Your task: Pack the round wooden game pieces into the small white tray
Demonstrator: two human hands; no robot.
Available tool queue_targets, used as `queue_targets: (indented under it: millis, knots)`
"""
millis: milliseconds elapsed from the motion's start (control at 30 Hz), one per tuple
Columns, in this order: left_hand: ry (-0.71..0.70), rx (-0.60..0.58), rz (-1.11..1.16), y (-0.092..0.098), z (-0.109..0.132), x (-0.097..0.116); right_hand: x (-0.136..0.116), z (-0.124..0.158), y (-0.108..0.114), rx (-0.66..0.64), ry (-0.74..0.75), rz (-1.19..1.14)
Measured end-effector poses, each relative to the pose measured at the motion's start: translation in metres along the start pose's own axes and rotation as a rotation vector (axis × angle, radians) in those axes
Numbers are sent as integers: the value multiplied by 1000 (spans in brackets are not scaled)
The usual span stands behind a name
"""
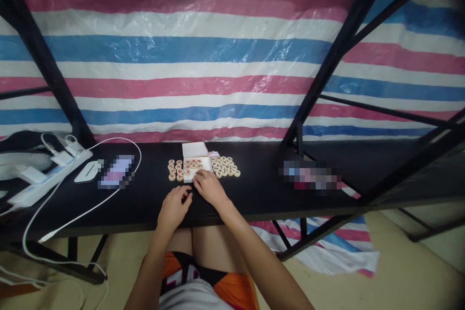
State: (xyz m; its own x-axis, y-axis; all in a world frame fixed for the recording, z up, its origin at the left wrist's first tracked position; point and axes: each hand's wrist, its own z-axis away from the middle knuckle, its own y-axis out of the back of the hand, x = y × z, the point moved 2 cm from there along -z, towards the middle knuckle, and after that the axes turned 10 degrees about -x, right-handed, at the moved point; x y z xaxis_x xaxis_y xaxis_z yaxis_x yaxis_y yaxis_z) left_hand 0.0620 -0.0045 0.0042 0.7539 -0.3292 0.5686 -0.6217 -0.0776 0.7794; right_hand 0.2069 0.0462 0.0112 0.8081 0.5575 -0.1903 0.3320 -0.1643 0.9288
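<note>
A small white box [186, 178] with its lid [195, 149] folded back stands on the black table. Round Chinese chess pieces with red characters [193, 163] lie inside it. My right hand [208, 187] reaches over the box's front right corner, its fingers bent and close together at the pieces; what lies under the fingertips is hidden. Just in front of the box, my left hand [175, 205] rests at the table, fingers loosely bent, thumb apart, holding nothing visible. More red pieces [172, 170] stand in two columns left of the box. Dark-marked pieces [225, 166] are grouped to its right.
On the left, a phone-like blurred item [116, 172], a white device [87, 171], a power strip [51, 179] and white cables [83, 210] lie on the table [152, 155]. A blurred item [310, 175] is at the right, by a black metal post [319, 82]. Striped sheeting [189, 72] hangs behind.
</note>
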Motion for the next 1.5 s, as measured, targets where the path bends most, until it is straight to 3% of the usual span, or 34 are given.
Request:
queue_targets:
  millis: [133, 267, 500, 733, 867, 1033, 1133, 1233, 1333, 1500]
  knots:
    - [-16, -27, 3, -1, 2, 1, 3, 3, 2, 89, 16, -87]
    - [-119, -85, 39, 3, -12, 1, 6, 8, 6, 195, 90, -284]
    - [-211, -97, -16, 20, -27, -7, -4, 14, 7, 120, 249, -337]
    - [-212, -49, -45, 12, -27, -18, -9, 14, 7, 50, 292, -335]
    - [-205, 20, -35, 18, -23, -22, -1, 11, 7, 133, 161, -266]
    - [-10, 112, -83, 59, -40, -62, 13, 8, 2, 163, -65, -178]
    - [105, -30, -146, 77, -70, -96, 18, 7, 1, 181, -59, -218]
    - [112, -170, -138, 79, -94, -119, 32, 7, 5, 265, -60, -254]
    - [103, -190, -96, 74, -103, -127, 53, 7, 11, 347, -157, -274]
    - [18, -238, -28, 70, -104, -123, 78, 3, 22, 328, -134, -200]
